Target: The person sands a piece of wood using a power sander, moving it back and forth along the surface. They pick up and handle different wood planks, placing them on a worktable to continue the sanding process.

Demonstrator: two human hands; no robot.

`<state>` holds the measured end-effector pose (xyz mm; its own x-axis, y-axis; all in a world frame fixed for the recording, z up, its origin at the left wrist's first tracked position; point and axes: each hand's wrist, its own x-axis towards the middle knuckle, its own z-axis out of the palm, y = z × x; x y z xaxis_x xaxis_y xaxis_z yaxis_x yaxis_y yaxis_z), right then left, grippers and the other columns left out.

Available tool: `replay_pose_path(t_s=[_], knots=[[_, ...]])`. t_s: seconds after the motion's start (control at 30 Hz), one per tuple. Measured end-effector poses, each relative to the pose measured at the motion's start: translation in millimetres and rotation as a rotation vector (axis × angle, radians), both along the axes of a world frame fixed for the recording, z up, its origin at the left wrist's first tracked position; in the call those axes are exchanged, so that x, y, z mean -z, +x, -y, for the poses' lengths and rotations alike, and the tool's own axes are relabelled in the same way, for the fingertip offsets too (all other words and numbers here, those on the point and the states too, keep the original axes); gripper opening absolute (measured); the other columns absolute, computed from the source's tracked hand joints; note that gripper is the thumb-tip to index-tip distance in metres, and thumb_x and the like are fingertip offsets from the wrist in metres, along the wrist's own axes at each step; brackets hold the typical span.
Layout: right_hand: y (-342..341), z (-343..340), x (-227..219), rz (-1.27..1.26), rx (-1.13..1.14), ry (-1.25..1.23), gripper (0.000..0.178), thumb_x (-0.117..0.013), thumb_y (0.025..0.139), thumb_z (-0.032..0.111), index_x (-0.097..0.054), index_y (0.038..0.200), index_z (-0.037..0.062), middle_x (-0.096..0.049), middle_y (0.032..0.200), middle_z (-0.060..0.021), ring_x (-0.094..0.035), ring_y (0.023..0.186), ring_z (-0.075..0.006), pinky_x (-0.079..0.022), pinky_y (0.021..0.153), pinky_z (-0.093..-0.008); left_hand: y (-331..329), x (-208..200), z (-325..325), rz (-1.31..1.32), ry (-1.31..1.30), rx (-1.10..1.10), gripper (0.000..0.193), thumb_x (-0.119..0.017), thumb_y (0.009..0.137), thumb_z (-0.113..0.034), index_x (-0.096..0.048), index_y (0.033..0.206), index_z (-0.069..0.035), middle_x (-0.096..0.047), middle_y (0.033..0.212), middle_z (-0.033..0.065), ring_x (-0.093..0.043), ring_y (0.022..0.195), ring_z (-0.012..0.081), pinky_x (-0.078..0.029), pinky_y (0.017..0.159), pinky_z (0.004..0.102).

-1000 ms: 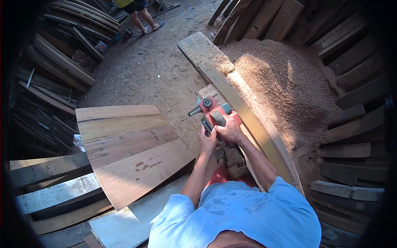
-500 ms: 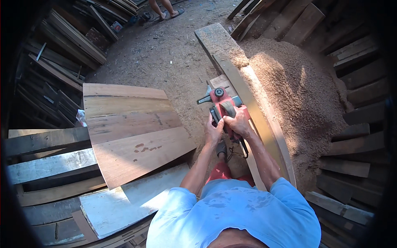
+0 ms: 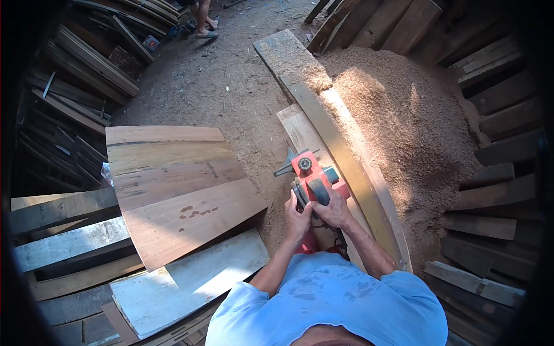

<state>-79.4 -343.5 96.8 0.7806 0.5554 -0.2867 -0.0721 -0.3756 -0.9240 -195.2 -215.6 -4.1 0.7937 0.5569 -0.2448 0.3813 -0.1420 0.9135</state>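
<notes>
A red electric hand planer point(image 3: 318, 162) with a round black front knob rests on a pale wooden board point(image 3: 298, 128). My right hand point(image 3: 333, 211) is closed around its dark rear handle. From the left side, my left hand point(image 3: 298, 219) grips the planer's body, with the thumbs of both hands close together. A grey guide bracket juts from the planer's left side. The planer's sole is hidden, and my hands cover part of its rear. Along the right side of the board runs a long thick beam point(image 3: 337, 150).
A heap of wood shavings point(image 3: 381, 98) lies right of the beam. At left, a wide panel of joined boards point(image 3: 179, 173) rests above a white sheet point(image 3: 239, 256). Planks point(image 3: 490, 193) line the right side, and more timber point(image 3: 95, 63) is stacked far left. Another person's legs point(image 3: 203, 17) show far off.
Both hands have drawn the planer back toward my body, baring more of the board's far end. The whole view has shifted slightly, and the distant person's feet have changed position.
</notes>
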Motion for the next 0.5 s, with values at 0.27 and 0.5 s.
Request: replay_pose_path(t_s=[0.27, 0.5], knots=[[143.0, -146.6, -16.2, -0.009, -0.063, 0.047, 0.042, -0.07, 0.081, 0.026, -0.064, 0.104, -0.0082, -0.071, 0.092, -0.0271, -0.073, 0.088, -0.0383, -0.058, 0.082, -0.0466, 150.2, -39.5, -140.9, 0.32, -0.165, -0.041, 0.036, -0.069, 0.103, -0.018, -0.063, 0.133, 0.0, -0.073, 0.108, 0.0062, -0.066, 0.095, 0.0138, -0.054, 0.085, 0.0325], [131.9, -124.4, 15.0, 0.164, 0.018, 0.01, 0.048, -0.072, 0.082, 0.026, -0.065, 0.114, -0.0088, -0.073, 0.098, -0.0258, -0.073, 0.091, -0.0333, -0.057, 0.083, -0.0441, 142.2, -27.9, -118.3, 0.236, -0.17, -0.068, 0.038, -0.07, 0.1, -0.019, -0.065, 0.134, -0.002, -0.075, 0.108, 0.008, -0.068, 0.095, 0.0154, -0.054, 0.085, 0.0331]])
